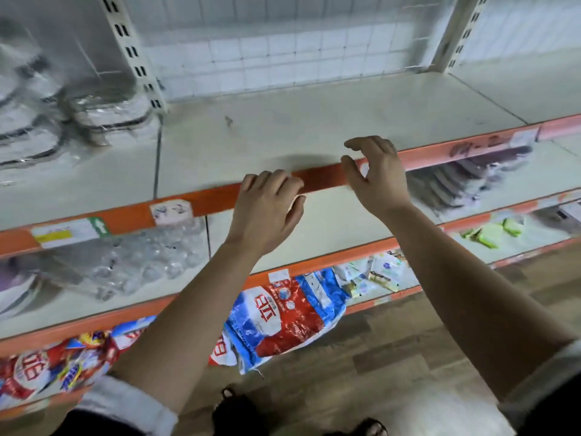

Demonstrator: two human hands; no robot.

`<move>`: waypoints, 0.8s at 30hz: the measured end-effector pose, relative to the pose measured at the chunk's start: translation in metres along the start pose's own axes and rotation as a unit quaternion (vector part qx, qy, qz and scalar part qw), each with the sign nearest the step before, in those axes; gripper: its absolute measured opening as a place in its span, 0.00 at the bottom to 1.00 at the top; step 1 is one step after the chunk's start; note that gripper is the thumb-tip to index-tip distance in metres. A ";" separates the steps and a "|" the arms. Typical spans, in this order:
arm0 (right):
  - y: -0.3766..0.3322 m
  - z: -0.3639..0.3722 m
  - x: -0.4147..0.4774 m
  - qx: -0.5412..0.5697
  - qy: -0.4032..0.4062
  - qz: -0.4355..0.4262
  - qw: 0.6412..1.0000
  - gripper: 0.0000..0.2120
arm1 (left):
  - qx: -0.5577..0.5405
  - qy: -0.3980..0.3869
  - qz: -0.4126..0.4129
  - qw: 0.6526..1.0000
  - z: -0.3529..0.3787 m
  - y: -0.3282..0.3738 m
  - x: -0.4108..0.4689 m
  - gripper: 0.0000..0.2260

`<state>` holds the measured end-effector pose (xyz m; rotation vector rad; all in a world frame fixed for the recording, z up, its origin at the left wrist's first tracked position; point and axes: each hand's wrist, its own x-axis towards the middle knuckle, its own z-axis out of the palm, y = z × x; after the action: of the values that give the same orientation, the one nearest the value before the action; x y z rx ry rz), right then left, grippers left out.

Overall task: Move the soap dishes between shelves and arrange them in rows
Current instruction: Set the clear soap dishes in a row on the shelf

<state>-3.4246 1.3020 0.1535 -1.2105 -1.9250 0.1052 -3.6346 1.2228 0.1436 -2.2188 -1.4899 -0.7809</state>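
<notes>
Both my hands hover in front of the orange edge of the upper shelf (314, 133), and neither holds anything. My left hand (267, 209) hangs with its fingers loosely curled, just below the shelf edge. My right hand (374, 174) is raised beside it with fingers and thumb spread and relaxed. A row of purple-grey soap dishes (462, 180) in clear wrap stands on the second shelf, to the right of my right hand. Stacks of wrapped grey-and-white dishes (107, 111) sit at the left end of the upper shelf, blurred.
The second shelf (330, 221) lies under my hands, with clear plastic-wrapped goods (141, 256) at its left. Red, white and blue bags (276, 316) fill the shelf below, green items (490, 231) lie at the right. White slotted uprights (135, 51) and a wire grid back the shelves.
</notes>
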 end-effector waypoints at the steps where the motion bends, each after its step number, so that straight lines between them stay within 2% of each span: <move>1: 0.017 -0.013 -0.008 0.001 0.004 0.002 1.000 0.13 | -0.007 -0.007 -0.001 1.000 0.009 0.020 0.002 0.11; 6: 0.097 -0.060 -0.045 -0.016 -0.025 -0.006 1.000 0.11 | -0.024 -0.076 -0.048 0.996 0.056 0.111 0.012 0.13; 11: 0.164 -0.073 -0.077 -0.012 -0.060 0.015 0.998 0.12 | -0.036 -0.142 -0.079 0.986 0.103 0.162 0.014 0.15; 24: 0.299 0.026 -0.098 -0.026 -0.117 0.098 0.988 0.17 | -0.055 -0.182 -0.127 0.974 0.258 0.156 0.020 0.18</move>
<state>-3.2132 1.3933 -0.0630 -1.4747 -2.0140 0.3152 -3.4213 1.3244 -0.0448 -2.3781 -1.9778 -0.5569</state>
